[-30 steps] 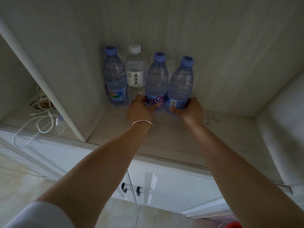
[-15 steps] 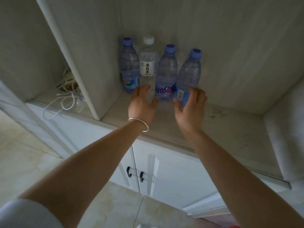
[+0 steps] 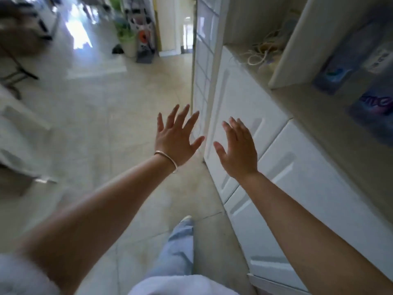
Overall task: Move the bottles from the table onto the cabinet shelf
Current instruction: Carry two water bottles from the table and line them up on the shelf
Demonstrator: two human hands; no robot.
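My left hand point(image 3: 177, 136), with a thin bracelet on the wrist, is held out over the floor with fingers spread and nothing in it. My right hand point(image 3: 238, 150) is beside it, also spread and empty, in front of the white cabinet doors point(image 3: 297, 177). The bottles point(image 3: 357, 67) stand blurred on the cabinet shelf point(image 3: 314, 111) at the far right, well away from both hands. A purple-labelled bottle point(image 3: 376, 103) is the nearest one I can make out.
White cords point(image 3: 262, 53) lie in the neighbouring shelf compartment. A tiled floor point(image 3: 110, 128) stretches to the left, with a dark table frame point(image 3: 19, 50) at the upper left and a potted plant point(image 3: 127, 37) near a doorway. My leg and foot point(image 3: 180, 237) show below.
Both hands have let go of the bottles and pulled back from the shelf. My view has swung left, so the cabinet now sits at the right and the room's floor fills the middle.
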